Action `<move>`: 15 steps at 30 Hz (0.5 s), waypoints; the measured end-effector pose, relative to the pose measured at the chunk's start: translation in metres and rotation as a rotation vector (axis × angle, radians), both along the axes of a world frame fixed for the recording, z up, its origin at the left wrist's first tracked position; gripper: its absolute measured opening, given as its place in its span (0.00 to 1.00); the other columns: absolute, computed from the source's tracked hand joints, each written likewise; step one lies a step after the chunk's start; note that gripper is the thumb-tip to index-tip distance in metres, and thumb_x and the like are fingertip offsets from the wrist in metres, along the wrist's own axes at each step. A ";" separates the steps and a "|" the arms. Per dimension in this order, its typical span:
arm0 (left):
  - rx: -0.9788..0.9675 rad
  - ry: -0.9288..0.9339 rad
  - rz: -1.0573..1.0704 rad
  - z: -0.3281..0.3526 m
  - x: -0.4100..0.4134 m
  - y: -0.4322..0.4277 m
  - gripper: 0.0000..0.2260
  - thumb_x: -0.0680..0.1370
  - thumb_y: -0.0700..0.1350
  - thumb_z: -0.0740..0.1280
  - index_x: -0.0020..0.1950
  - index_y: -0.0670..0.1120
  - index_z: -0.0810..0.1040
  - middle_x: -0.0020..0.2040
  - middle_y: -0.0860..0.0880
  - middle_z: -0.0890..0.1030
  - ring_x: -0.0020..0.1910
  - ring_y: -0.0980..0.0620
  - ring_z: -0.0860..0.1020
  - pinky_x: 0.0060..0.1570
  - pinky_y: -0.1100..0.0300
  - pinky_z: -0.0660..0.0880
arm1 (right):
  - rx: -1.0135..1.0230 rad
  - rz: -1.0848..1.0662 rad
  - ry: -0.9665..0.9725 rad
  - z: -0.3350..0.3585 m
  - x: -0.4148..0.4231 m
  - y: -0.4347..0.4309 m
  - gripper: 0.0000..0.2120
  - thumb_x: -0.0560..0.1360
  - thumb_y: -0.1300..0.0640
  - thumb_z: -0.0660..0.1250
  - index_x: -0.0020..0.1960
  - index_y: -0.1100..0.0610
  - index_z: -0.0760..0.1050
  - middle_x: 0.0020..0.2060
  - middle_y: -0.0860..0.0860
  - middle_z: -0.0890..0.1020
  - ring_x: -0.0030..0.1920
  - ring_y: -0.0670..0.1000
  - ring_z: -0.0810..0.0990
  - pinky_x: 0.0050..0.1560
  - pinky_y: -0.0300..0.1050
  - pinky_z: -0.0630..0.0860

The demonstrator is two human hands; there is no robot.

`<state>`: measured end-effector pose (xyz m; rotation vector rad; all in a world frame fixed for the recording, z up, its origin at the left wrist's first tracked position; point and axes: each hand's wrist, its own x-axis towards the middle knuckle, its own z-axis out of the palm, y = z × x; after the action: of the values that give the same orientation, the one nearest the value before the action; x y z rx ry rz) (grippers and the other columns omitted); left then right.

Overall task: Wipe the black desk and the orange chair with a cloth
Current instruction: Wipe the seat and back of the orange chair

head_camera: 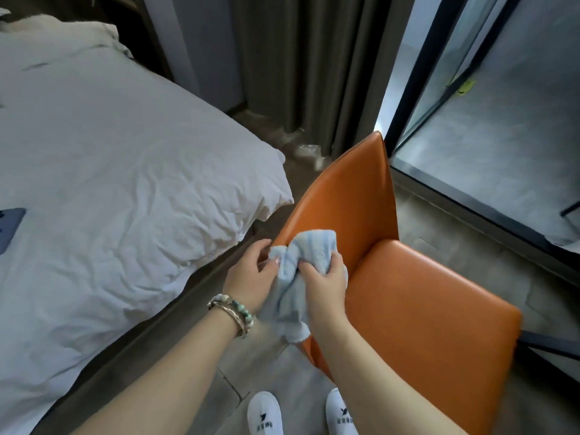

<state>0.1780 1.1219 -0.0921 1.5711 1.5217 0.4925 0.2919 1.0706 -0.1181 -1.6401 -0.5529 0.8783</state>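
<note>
The orange chair [417, 296] stands in front of me, its backrest on the left and its seat reaching to the right. A light blue striped cloth [301, 259] is bunched against the lower left edge of the backrest. My right hand [323, 277] grips the cloth from the right. My left hand [251, 274], with bead bracelets on the wrist, holds the cloth's left side by the backrest edge. The cloth's lower end hangs down between my wrists. The black desk is not in view.
A bed with a rumpled white duvet [125, 183] fills the left side, close to the chair. A dark phone [9, 227] lies on it at the far left. Grey curtains [307, 73] hang behind. A black-framed glass partition [470, 120] stands to the right. My white slippers [263, 416] are below.
</note>
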 end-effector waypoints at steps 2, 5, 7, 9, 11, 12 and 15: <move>0.044 0.044 0.005 0.001 0.002 0.001 0.09 0.79 0.48 0.61 0.57 0.49 0.75 0.45 0.53 0.77 0.48 0.50 0.76 0.45 0.61 0.67 | 0.080 0.003 0.165 0.001 -0.014 0.004 0.07 0.73 0.66 0.64 0.47 0.55 0.71 0.37 0.48 0.76 0.40 0.44 0.76 0.43 0.37 0.74; 0.056 0.027 0.043 -0.001 0.007 -0.001 0.04 0.77 0.46 0.65 0.51 0.49 0.74 0.41 0.54 0.76 0.40 0.54 0.75 0.43 0.64 0.66 | 0.223 -0.150 0.178 -0.032 -0.026 0.005 0.08 0.71 0.54 0.69 0.43 0.53 0.70 0.34 0.45 0.70 0.36 0.42 0.72 0.36 0.31 0.70; 0.044 0.007 0.046 -0.001 0.008 -0.003 0.06 0.76 0.42 0.67 0.49 0.51 0.72 0.39 0.59 0.75 0.38 0.59 0.74 0.43 0.66 0.66 | 0.362 -0.413 0.315 -0.073 -0.017 -0.005 0.10 0.68 0.48 0.66 0.42 0.54 0.73 0.29 0.51 0.69 0.27 0.52 0.68 0.29 0.51 0.69; 0.052 0.006 0.014 -0.003 0.006 -0.002 0.08 0.75 0.42 0.67 0.48 0.52 0.71 0.39 0.61 0.74 0.40 0.58 0.74 0.43 0.68 0.66 | 0.073 -0.191 0.310 -0.068 -0.011 -0.007 0.03 0.73 0.58 0.64 0.43 0.51 0.75 0.32 0.57 0.77 0.31 0.67 0.72 0.33 0.55 0.74; 0.071 -0.003 0.001 -0.006 0.004 0.000 0.08 0.75 0.42 0.67 0.48 0.52 0.71 0.39 0.63 0.74 0.39 0.62 0.74 0.39 0.71 0.65 | -0.116 -0.165 0.436 -0.062 -0.016 -0.003 0.07 0.74 0.63 0.63 0.48 0.53 0.71 0.38 0.53 0.78 0.35 0.57 0.78 0.39 0.49 0.75; 0.077 -0.012 0.003 -0.007 0.003 0.000 0.07 0.75 0.42 0.67 0.48 0.52 0.71 0.39 0.63 0.74 0.38 0.65 0.73 0.35 0.73 0.65 | -0.047 -0.193 0.487 -0.053 -0.019 0.003 0.06 0.75 0.62 0.62 0.50 0.54 0.69 0.40 0.52 0.76 0.38 0.52 0.78 0.40 0.46 0.74; 0.090 -0.041 0.020 -0.007 0.003 -0.002 0.05 0.76 0.44 0.67 0.47 0.53 0.72 0.38 0.62 0.75 0.37 0.68 0.72 0.34 0.80 0.66 | 0.033 -0.127 0.445 -0.027 -0.032 0.016 0.11 0.79 0.53 0.61 0.59 0.54 0.69 0.46 0.48 0.77 0.49 0.46 0.77 0.42 0.35 0.74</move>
<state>0.1808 1.1197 -0.0991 1.6059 1.5038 0.6078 0.2603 1.0863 -0.1449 -1.3744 -0.1521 1.0912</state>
